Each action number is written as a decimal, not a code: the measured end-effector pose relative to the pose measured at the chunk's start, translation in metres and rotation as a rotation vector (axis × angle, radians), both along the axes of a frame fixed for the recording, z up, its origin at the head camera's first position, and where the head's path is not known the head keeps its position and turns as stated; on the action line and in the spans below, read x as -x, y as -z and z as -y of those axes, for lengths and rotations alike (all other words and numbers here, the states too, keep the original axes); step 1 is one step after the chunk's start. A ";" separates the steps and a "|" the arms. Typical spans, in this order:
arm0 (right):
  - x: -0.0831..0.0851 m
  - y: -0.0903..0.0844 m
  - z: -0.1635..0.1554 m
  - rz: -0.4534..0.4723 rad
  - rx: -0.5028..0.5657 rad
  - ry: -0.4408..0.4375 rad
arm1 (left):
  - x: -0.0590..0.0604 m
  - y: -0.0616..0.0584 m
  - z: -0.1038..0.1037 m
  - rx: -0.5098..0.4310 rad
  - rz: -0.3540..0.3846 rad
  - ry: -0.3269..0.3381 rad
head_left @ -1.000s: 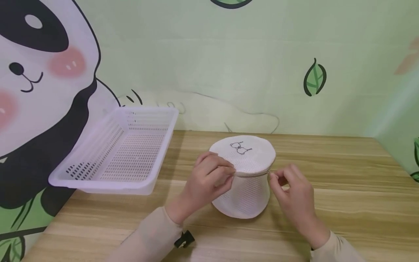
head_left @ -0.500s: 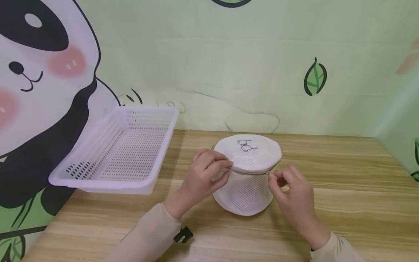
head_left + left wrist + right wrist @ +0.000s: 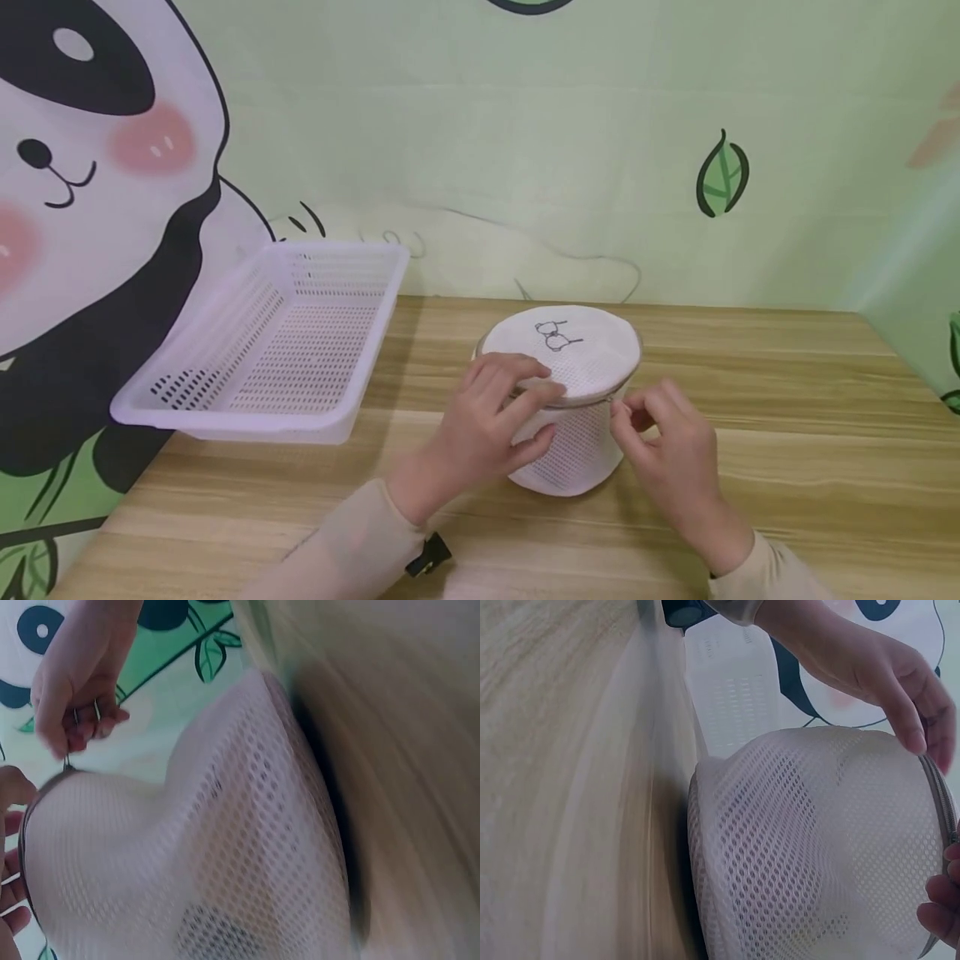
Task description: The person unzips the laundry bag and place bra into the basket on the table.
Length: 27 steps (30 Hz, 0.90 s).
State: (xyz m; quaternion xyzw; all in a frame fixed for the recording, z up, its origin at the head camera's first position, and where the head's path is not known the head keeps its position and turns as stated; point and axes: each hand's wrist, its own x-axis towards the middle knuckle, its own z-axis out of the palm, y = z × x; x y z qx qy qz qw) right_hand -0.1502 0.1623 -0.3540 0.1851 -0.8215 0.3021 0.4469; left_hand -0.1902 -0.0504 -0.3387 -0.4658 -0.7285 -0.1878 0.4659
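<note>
A white mesh laundry bag (image 3: 573,450), round with a flat lid bearing a small line drawing, stands on the wooden table. A grey zipper (image 3: 939,796) runs round its upper rim. My left hand (image 3: 483,425) holds this rim from the left, fingers on the lid and thumb lower against the mesh side. At the rim's right front, my right hand (image 3: 671,450) pinches the small metal zipper pull (image 3: 67,760) between thumb and forefinger. In the left wrist view a dark patterned patch (image 3: 217,934) shows through the mesh; what it is I cannot tell.
A white plastic basket (image 3: 367,358) with slotted walls stands at the left of the table (image 3: 810,450). Behind rises a green backdrop (image 3: 525,150) with a panda and leaves. A black strap piece (image 3: 429,555) sits by my left sleeve.
The laundry bag shifted right, then slightly back left. My left hand moved right along the rim, and its thumb and fingers spread wider. My right hand stayed on the zipper pull, moving slightly left.
</note>
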 end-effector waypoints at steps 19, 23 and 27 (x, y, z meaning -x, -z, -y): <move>-0.009 0.002 0.016 -0.060 -0.043 -0.096 | -0.005 0.009 -0.010 0.001 -0.043 -0.058; -0.012 0.003 0.018 -0.028 -0.039 -0.113 | -0.003 0.010 -0.012 -0.011 -0.068 -0.058; -0.015 0.003 0.020 -0.001 -0.042 -0.128 | -0.002 0.012 -0.014 -0.024 -0.062 -0.051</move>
